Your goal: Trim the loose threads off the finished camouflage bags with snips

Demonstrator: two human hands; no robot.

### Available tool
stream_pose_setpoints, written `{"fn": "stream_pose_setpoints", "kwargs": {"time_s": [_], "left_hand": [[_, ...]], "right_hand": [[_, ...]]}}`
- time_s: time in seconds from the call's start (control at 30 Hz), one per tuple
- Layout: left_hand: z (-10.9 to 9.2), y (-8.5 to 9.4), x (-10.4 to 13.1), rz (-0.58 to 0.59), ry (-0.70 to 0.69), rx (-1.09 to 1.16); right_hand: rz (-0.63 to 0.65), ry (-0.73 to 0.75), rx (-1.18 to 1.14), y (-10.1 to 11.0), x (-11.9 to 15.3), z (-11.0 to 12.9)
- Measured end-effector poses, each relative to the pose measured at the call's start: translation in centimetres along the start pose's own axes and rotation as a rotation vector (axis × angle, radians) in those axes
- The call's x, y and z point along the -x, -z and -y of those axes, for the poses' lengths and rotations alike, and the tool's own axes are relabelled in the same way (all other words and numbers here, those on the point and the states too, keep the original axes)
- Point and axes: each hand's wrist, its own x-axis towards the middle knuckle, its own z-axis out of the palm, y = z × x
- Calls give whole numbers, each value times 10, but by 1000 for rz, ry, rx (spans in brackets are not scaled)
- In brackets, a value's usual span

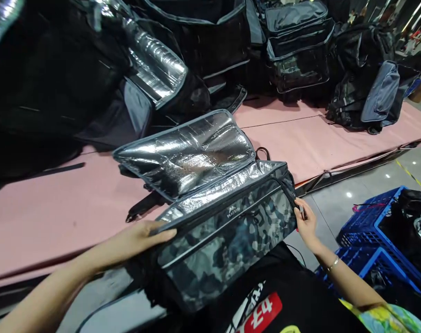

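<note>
My left hand point(151, 238) grips the near-left top edge of the camo bag point(227, 236), thumb on the outer face, fingers over the rim. My right hand point(306, 222) is closed on the side at the bag's right end, fingertips pinching near the corner. Bag sits tilted at the near edge of the pink table point(287, 134), against my front, silver-lined lid point(193, 155) flipped open away from me. Black bags point(210, 46) piled on the table's far side. Blue crates point(373, 231) on the floor, right.
</note>
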Motion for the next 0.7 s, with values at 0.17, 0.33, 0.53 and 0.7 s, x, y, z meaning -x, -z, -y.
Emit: {"fn": "stream_pose_setpoints", "kwargs": {"time_s": [0.17, 0.33, 0.53, 0.7], "left_hand": [[-22, -39, 1, -324, -478, -467], [-56, -139, 27, -335, -931, -700], [-43, -168, 43, -578, -817, -596], [39, -133, 101, -1105, -384, -411]], "right_hand": [[11, 26, -20, -9, 4, 21], [113, 57, 28, 4, 9, 27], [112, -4, 136, 17, 3, 13], [122, -137, 155, 8, 10, -3]]}}
